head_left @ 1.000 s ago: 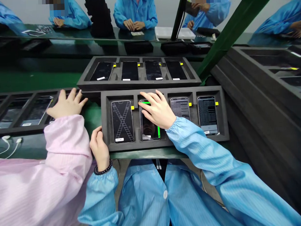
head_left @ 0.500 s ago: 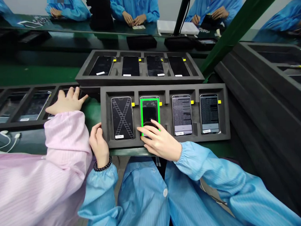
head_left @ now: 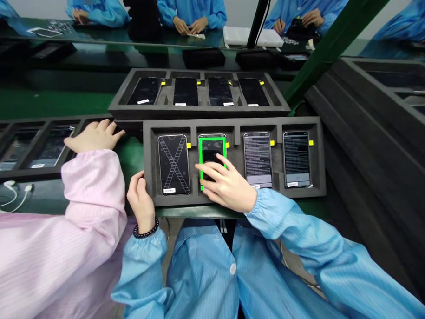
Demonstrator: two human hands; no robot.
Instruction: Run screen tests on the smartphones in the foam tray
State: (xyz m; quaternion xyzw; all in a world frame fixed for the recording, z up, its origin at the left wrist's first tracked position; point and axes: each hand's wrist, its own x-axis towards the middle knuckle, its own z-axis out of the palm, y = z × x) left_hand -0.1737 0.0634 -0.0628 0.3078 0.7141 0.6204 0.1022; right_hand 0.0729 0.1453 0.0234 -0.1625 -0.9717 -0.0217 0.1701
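1. Within the head view, a green-bordered phone (head_left: 212,148) is seated in the black tray (head_left: 179,199), second compartment from the left.
2. It is partly covered by the right hand (head_left: 227,183), fingers spread apart.
3. By the left hand (head_left: 141,197), fingers bent, the tray's left edge is touched; clamping cannot be told.

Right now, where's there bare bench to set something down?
The widest patch is green bench left of the back tray, beyond the left tray. A narrow strip shows between the co-worker's hand and the near tray. Crowded: the near tray, with your right hand over a phone, and the right side, filled by dark foam.
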